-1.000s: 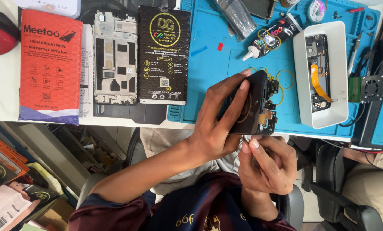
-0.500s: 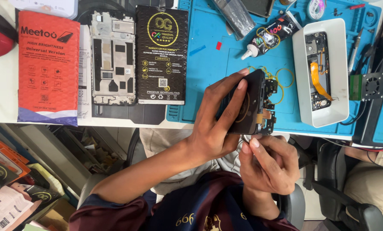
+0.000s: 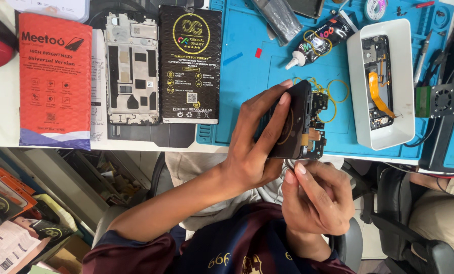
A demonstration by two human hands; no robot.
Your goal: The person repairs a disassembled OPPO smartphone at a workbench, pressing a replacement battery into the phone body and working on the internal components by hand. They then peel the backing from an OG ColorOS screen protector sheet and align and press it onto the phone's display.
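— Head camera: what has the left hand (image 3: 252,157) got?
— An opened black phone (image 3: 294,121), fingers wrapped around it, over the blue mat's (image 3: 247,71) front edge.
— And the right hand (image 3: 315,198)?
— Fingertips pinched just below the phone; what they hold, I can't tell.

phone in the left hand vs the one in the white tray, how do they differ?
The phone in hand is held above the blue mat by the left hand, tilted, mostly dark back showing; the phone in the white tray lies flat and untouched. The tray phone shows an orange flex cable across its open inside; the held one shows boards only along its right edge. Both are opened, dark phones. The right hand is just below the held one.
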